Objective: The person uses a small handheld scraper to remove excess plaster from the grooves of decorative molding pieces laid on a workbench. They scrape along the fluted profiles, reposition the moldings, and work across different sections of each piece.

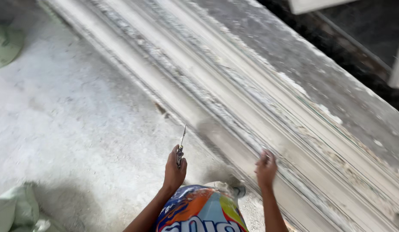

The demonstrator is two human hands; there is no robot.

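Note:
My left hand (175, 168) is closed around the handle of a thin metal blade tool (181, 144), its blade pointing up and away over the dusty floor. My right hand (266, 168) rests with curled fingers on the near edge of a long white plaster moulding (233, 99). The moulding runs diagonally from upper left to lower right, with several ridges and grooves coated in rough plaster. The view is motion-blurred, so I cannot tell if the right hand holds anything small.
A white, plaster-dusted floor (70, 111) spreads to the left. A pale green sack (15, 208) lies at the lower left, another pale object (6, 43) at the upper left. A grey ledge (319, 73) borders the moulding; dark ground lies beyond.

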